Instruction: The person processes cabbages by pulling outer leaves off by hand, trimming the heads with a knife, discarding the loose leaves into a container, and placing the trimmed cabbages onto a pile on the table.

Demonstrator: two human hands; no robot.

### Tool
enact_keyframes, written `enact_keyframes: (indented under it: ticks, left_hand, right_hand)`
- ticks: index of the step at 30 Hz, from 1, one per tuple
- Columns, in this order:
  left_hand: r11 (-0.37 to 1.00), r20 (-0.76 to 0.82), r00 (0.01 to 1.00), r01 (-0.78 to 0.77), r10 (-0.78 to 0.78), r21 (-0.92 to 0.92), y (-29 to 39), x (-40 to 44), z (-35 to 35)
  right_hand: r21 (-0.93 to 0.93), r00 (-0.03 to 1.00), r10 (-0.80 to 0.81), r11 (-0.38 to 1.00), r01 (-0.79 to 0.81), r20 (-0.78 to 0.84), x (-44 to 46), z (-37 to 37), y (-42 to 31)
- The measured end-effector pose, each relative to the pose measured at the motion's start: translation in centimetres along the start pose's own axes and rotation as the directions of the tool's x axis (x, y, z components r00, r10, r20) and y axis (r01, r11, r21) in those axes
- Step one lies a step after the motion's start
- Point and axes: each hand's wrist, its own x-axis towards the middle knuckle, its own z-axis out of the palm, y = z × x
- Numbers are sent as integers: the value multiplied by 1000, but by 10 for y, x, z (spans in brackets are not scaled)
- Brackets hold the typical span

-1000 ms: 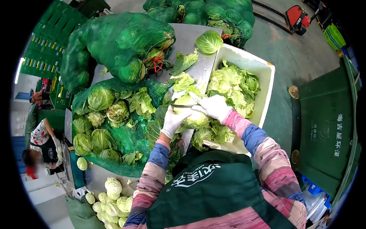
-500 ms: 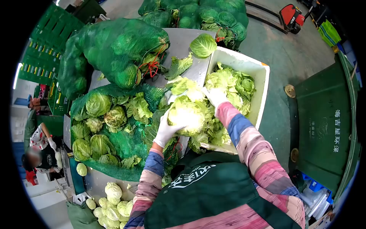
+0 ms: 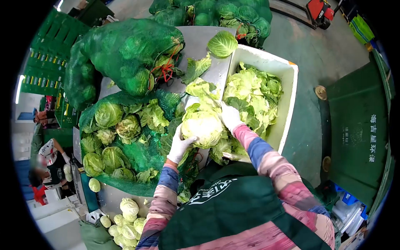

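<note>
A pale green cabbage (image 3: 203, 128) with loosened outer leaves is between my gloved hands. My left hand (image 3: 180, 146) grips its lower left side, fingers wrapped round it. At its upper right, my right hand (image 3: 230, 116) has bent fingers near the loose leaves; what they hold, if anything, is hidden. Right of the cabbage stands a white foam box (image 3: 290, 98) filled with torn leaves (image 3: 250, 89). On the left, an opened green net (image 3: 139, 156) bears several cabbages. A single leafy cabbage piece (image 3: 222, 43) lies at the metal table's (image 3: 200, 37) far edge.
Full net sacks (image 3: 129, 50) lie at the back left, and more (image 3: 208, 14) behind the table. Peeled cabbages (image 3: 129, 225) are piled at the lower left. A co-worker (image 3: 54, 162) stands at far left. A green bin (image 3: 354, 125) and a red pallet jack (image 3: 320, 12) are on the right.
The long knife-like tool seen between my hands a second ago is no longer visible. The cabbage has been turned, its pale round side now up, and my right hand has shifted slightly left since half a second ago.
</note>
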Motion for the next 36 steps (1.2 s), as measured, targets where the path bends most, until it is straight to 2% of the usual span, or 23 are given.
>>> enact_keyframes:
  ticks: [2,4,5,6,8,10,11,13,14,15,16,18,20,22,23,24,26,30,31,32,34,35,36]
  left_hand:
    - [999,5,1000,-9,9,35,-1,0,-9]
    - [997,-171,982,82,-81,-3,7,-9,-10]
    - [991,-299,945,135,-135,-22,8,-9,-11]
    - [980,-382,902,185,-200,-77,3,-6,-13]
    - [937,-344,875,286,-341,-202,31,-9,9]
    - [921,-483,784,327,-390,-213,48,2,45]
    - [936,-473,808,288,-352,-204,51,8,48]
    - [950,-461,832,244,-309,-196,40,18,43]
    - [972,-433,901,110,-8,209,15,29,29]
    - [816,-285,921,-58,266,575,21,31,30]
    - [814,-286,919,-61,271,577,26,28,31]
    - [765,-40,921,-298,388,571,39,17,37]
    - [756,-4,926,-306,378,578,37,21,33]
    - [527,52,913,-279,405,803,40,25,35]
    - [613,24,955,-210,297,762,35,31,31]
    - [614,26,954,-212,297,760,34,33,36]
    - [662,-73,942,-173,327,729,28,36,52]
    - [623,-81,896,-237,438,745,25,38,61]
    - [624,-81,898,-234,433,746,25,37,61]
    - [656,-105,912,-202,397,727,25,35,60]
    - [684,-126,925,-169,359,709,34,32,59]
    - [729,-113,950,-142,289,670,39,31,59]
    - [771,-99,971,-109,217,628,41,28,59]
  right_hand:
    - [-68,995,82,995,-78,55,4,18,8]
    - [66,972,223,971,-228,74,-4,11,-2]
    - [265,987,158,951,-160,28,-11,3,-4]
    - [314,991,132,942,-118,-24,-13,3,-1]
    - [304,974,218,926,-224,52,-15,-23,-17]
    - [222,983,181,960,-169,-35,-21,-35,-33]
    - [137,983,138,983,-122,-118,-23,-40,-38]
    - [181,988,107,980,-86,-108,-21,-56,-43]
    - [229,992,78,972,-55,-95,-21,-61,-44]
    - [201,989,38,980,-9,-144,-21,-64,-46]
    - [202,988,35,979,-4,-147,-19,-66,-44]
    - [224,1000,6,975,-1,-21,-12,-67,-33]
    - [204,996,-30,978,47,-88,-12,-61,-24]
    - [110,991,-110,989,101,78,-17,-67,-25]
    - [88,982,-182,980,178,44,-20,-64,-23]
    - [86,983,-180,981,176,43,-21,-65,-23]
    - [11,954,-278,960,278,109,-21,-69,-23]
    - [-39,893,-450,892,450,16,-14,-70,-20]
    - [-82,901,-418,900,429,116,-12,-80,-27]
    - [-79,901,-417,901,427,117,-12,-88,-36]
    - [-227,899,-298,898,378,321,-8,-100,-51]
    - [-225,899,-297,898,377,321,1,-97,-46]
    - [-113,920,-302,935,337,250,12,-90,-37]
